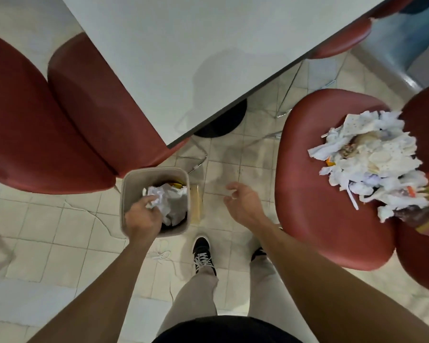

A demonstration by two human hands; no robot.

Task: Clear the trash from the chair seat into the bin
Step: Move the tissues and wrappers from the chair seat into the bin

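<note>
You are only partway through — the bin (155, 201) already holds crumpled paper (169, 201) and something yellow beneath it, yet a big heap of trash (372, 164) sits on the chair seat (320, 194), well off to the right of your right hand (243, 203). Most of the work looks left to do.

Your left hand (141, 219) reaches down over the near edge of the bin, knuckles up, fingers curled at the white paper just ahead of them; whether they pinch it or only touch it, you cannot tell from here. Your right hand hangs over the floor between bin and chair, fingers loosely curled and apart, holding nothing — free, I judge, for the next handful from the heap.
</note>
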